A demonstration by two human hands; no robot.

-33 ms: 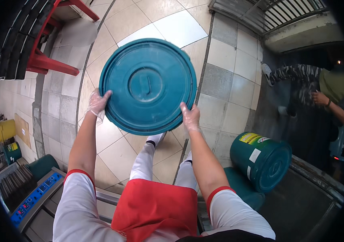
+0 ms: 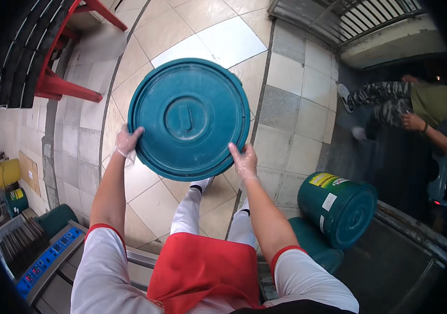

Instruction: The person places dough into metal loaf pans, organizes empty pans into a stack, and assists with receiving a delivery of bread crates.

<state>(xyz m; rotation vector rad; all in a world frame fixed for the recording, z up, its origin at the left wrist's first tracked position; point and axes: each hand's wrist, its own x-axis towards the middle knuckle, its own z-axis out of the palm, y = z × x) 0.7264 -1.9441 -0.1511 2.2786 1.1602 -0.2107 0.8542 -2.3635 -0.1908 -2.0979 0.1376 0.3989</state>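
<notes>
As both hands [image 2: 127,141] [image 2: 245,162] clasp a teal lid [image 2: 188,119], a green bucket [image 2: 333,210] sits apart at right

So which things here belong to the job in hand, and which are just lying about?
Job in hand:
round teal lid
left fingers and right fingers, at its rim

Seemingly just about:
lidded green bucket
yellow container
red stand
blue control panel
</notes>
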